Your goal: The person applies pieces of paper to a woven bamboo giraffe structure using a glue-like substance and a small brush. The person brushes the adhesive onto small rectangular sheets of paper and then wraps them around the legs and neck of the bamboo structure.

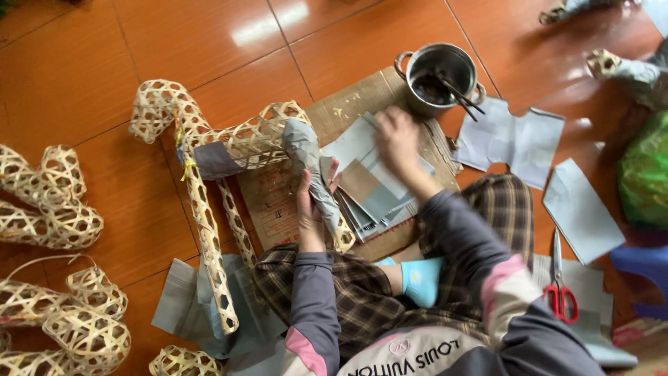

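Bamboo frame [209,150], animal-shaped, long axis running left from paper stack [369,188]; left hand [309,209] closed round its grey-papered end, just left of stack. Right hand [398,143] flat, fingers spread, pressing stack top, nearer glue pot [440,76] w/ sticks beyond.

Floor [104,63] glossy orange-brown tile; woven bamboo frame [209,153] pale straw, open lattice, partly grey-papered; paper stack [369,184] grey, tan, pale blue; cardboard [278,202] brown; pot [440,76] silver, dark inside; scissors [560,296] red-handled; trousers [362,299] brown-black plaid; sock [421,278] light blue; sleeves [313,313] grey with pink patches; bag [643,174] green
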